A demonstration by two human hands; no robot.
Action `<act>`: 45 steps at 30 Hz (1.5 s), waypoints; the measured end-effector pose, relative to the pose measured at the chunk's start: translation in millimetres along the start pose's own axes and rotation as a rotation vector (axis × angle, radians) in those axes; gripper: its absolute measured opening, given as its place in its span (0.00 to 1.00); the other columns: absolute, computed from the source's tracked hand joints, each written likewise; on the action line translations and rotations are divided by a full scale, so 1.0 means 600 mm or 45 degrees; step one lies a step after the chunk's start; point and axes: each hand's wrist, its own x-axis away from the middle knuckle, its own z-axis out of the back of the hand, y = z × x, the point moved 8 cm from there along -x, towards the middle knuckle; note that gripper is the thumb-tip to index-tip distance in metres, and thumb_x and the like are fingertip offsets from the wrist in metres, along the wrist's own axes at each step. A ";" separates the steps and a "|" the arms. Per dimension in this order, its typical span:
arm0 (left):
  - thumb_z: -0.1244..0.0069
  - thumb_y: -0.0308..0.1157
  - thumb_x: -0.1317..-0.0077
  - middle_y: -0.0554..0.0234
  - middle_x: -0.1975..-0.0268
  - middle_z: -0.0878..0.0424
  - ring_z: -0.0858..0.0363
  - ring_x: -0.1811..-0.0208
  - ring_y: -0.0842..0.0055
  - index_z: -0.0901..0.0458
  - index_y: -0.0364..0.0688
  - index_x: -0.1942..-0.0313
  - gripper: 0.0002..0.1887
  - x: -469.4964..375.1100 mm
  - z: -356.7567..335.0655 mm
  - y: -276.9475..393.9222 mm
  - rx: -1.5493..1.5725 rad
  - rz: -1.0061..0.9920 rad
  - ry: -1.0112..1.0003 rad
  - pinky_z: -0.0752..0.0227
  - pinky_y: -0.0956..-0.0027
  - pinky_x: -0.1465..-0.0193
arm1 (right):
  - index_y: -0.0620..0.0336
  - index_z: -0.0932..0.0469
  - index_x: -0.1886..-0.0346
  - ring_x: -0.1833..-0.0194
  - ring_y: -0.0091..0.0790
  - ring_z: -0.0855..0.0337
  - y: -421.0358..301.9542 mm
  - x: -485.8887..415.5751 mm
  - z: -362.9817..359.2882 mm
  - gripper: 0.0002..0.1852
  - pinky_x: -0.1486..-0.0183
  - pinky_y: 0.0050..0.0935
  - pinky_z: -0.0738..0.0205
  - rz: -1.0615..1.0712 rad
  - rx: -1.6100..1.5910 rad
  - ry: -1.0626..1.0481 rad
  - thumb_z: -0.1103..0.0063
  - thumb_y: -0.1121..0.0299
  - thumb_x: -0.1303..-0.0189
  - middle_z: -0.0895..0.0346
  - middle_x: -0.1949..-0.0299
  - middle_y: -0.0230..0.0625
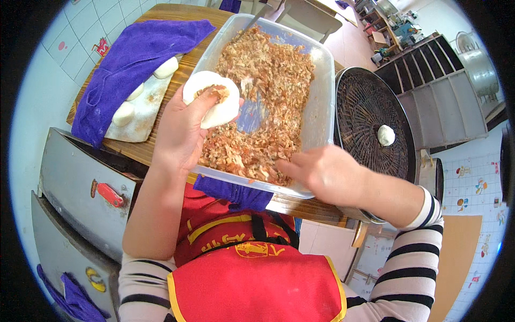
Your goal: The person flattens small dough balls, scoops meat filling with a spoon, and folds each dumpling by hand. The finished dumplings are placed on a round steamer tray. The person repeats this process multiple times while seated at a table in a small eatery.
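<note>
My left hand [183, 124] holds a round white dough wrapper [229, 102] above the left side of the tub, its thumb pressed into a little filling [219, 92] at the centre. Below, a translucent plastic tub [324, 88] contains reddish-brown chopped filling [277, 76], with bare tub bottom showing in the middle. My right hand [322, 171], blurred, is over the tub's near right corner. Its fingertips point at the filling; whether they pinch any is unclear. A utensil handle [257, 18] sticks up at the tub's far left corner.
On the left, a purple towel [132, 60] partly covers a floured board [141, 122] with several dough pieces [123, 114]. To the right, a round steamer tray [362, 112] carries one white bun [386, 135]. A metal cabinet [88, 177] borders the wooden table [161, 16] at left.
</note>
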 end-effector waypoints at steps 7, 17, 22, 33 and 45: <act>0.54 0.25 0.35 0.55 0.56 0.20 0.18 0.56 0.73 0.29 0.31 0.50 0.14 -0.012 0.003 -0.012 -0.125 0.022 -0.001 0.23 0.71 0.53 | 0.65 0.21 0.54 0.66 0.44 0.17 0.031 0.019 0.015 0.15 0.63 0.34 0.22 -0.394 -0.460 -0.133 0.44 0.75 0.46 0.19 0.68 0.46; 0.34 0.35 0.48 0.57 0.49 0.26 0.26 0.48 0.75 0.37 0.34 0.42 0.37 0.045 -0.102 -0.013 -0.855 -0.310 0.038 0.31 0.70 0.45 | 0.65 0.21 0.53 0.79 0.28 0.21 0.042 0.001 0.142 0.12 0.74 0.28 0.26 -0.596 -0.565 0.186 0.46 0.74 0.40 0.23 0.80 0.40; 0.37 0.30 0.44 0.56 0.53 0.21 0.20 0.54 0.73 0.34 0.34 0.43 0.31 0.030 -0.073 -0.019 -0.513 -0.190 0.047 0.25 0.72 0.52 | 0.65 0.20 0.56 0.75 0.39 0.17 0.039 0.015 0.161 0.12 0.71 0.33 0.25 -0.547 -0.312 0.271 0.45 0.76 0.43 0.22 0.76 0.49; 0.49 0.26 0.35 0.60 0.52 0.22 0.21 0.53 0.77 0.32 0.34 0.43 0.21 0.008 -0.037 -0.017 -0.011 -0.037 -0.059 0.24 0.70 0.51 | 0.57 0.17 0.77 0.70 0.39 0.15 0.154 -0.040 -0.025 0.05 0.67 0.34 0.21 -0.468 0.531 -0.324 0.42 0.73 0.52 0.18 0.75 0.38; 0.54 0.31 0.31 0.61 0.51 0.23 0.22 0.52 0.78 0.32 0.35 0.43 0.18 -0.001 -0.020 -0.028 0.062 -0.026 0.057 0.24 0.70 0.50 | 0.62 0.24 0.51 0.71 0.42 0.18 0.038 0.006 -0.011 0.22 0.70 0.36 0.23 -0.383 -0.005 -0.068 0.43 0.74 0.55 0.24 0.74 0.40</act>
